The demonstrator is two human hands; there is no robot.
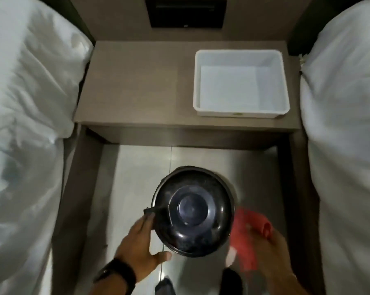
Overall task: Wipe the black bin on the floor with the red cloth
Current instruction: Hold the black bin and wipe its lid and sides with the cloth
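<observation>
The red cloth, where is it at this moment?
In the head view, the red cloth is at the lower right, held in the right hand, just to the right of the black bin on the floor.

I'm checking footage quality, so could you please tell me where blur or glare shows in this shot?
Head view: the red cloth and right hand are motion-smeared; the black bin shows small glare spots on its glossy rim; the room is dim, and the white bedding looks soft.
</observation>
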